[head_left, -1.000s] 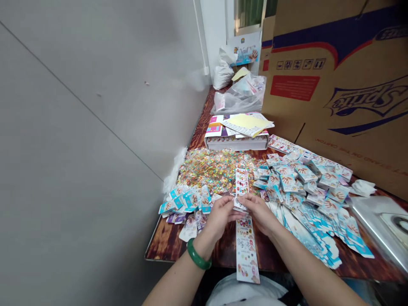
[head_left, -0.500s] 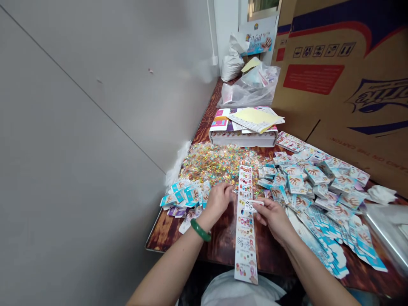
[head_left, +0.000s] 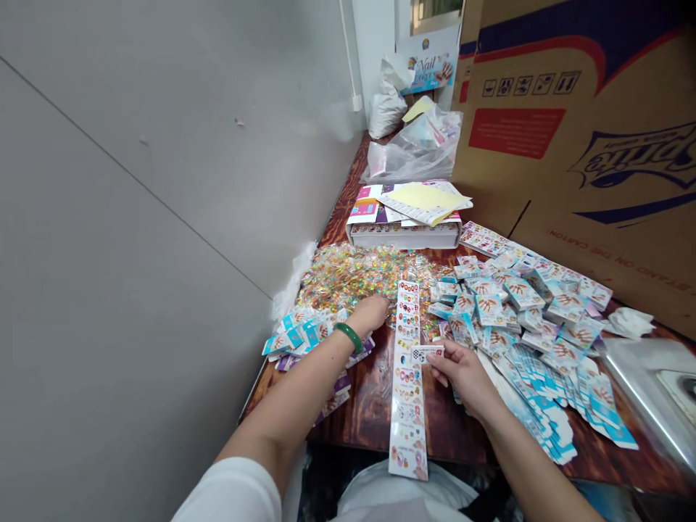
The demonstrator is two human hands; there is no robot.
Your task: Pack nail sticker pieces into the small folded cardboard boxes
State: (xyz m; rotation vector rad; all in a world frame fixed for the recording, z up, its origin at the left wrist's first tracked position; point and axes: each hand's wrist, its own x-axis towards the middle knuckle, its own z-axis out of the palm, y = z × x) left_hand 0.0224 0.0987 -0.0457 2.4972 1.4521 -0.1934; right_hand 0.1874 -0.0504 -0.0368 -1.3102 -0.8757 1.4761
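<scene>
My left hand (head_left: 372, 312), with a green bangle (head_left: 348, 337) at its wrist, is at the near edge of a heap of small clear packets with colourful bits (head_left: 348, 270). Its fingertips are hidden behind the hand. In my right hand (head_left: 457, 371), a small printed sticker card (head_left: 425, 354) is pinched between thumb and fingers. That card is over a long strip of printed nail-sticker sheets (head_left: 407, 406), which lies lengthwise in front of me and juts past the table's near edge.
Small nail-sticker boxes (head_left: 489, 308) pile up on the right, beside fanned flat blue cartons (head_left: 536, 413). More blue and purple boxes (head_left: 296, 333) lie at left. A white box of sheets (head_left: 405, 235) stands behind the heap. A large cardboard carton (head_left: 522, 174) borders the right; a grey wall (head_left: 163, 290), the left.
My left hand has moved away from the strip, forward and onto the edge of the packet heap. My right hand still holds the sticker card, now more level. The view has shifted slightly.
</scene>
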